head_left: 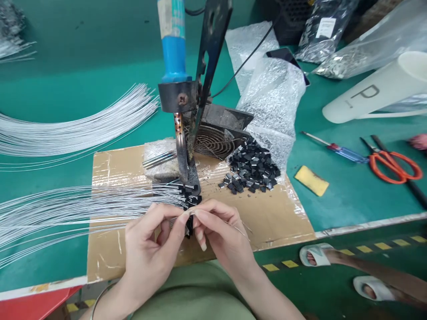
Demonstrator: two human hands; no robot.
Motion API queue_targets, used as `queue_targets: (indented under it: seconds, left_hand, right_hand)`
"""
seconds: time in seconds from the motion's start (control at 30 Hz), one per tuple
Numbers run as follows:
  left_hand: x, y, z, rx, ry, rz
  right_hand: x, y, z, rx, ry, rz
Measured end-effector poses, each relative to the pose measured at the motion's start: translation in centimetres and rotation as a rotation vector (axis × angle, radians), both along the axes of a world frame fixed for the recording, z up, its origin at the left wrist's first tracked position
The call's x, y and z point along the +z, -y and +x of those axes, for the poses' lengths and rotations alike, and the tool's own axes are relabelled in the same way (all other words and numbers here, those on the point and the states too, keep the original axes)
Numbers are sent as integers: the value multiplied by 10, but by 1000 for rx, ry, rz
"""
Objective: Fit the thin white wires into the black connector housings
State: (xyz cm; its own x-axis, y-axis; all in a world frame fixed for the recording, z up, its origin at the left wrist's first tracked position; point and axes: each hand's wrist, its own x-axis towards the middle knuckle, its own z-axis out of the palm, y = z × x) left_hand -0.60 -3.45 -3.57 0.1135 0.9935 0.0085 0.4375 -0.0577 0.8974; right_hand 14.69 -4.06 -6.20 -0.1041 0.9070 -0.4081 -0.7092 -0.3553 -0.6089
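At the lower centre of the frame, the left hand (151, 244) and the right hand (227, 235) meet fingertip to fingertip. Each has thumb and forefinger pressed together, pinching a thin wire (191, 214) between them; its gripped part is too small and covered to make out. Fine strands come out past the right hand, to the right of its knuckles.

Just above the fingertips, a bundle of pale wires (100, 209) runs in from the left edge, its black tips (193, 200) gathered at the middle of the frame. A second wire bundle (83, 133) curves across the tabletop (110, 95) at upper left. Cardboard (110, 255) lies under the hands.

At top centre a blue-handled soldering iron (175, 58) points downward, clamped to a black stand (220, 26), with a round-grilled fan (216, 142) just behind. Right of centre sits a heap of small black pieces (255, 166), touching a bubble-wrap bag (271, 93). Toward the right edge are a yellow sponge (312, 180), a screwdriver (348, 152), orange-handled scissors (395, 165) and a tilted white cup (370, 91) marked P. At lower right, another person's sandalled feet (316, 255) show on the floor (290, 289).
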Motion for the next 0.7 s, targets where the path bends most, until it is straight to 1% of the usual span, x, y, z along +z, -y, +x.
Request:
queue_targets:
  seconds: [0.23, 0.4, 0.7]
  left_hand:
    - [-1, -2, -1, -9, 15, -15]
    - [-1, -2, -1, -20, -16, -8]
    - [-7, 2, 4, 36, 28, 24]
  right_hand:
    - [0, 0, 2, 20, 50, 17]
    - [2, -1, 3, 23, 76, 10]
    - [0, -1, -4, -52, 28, -3]
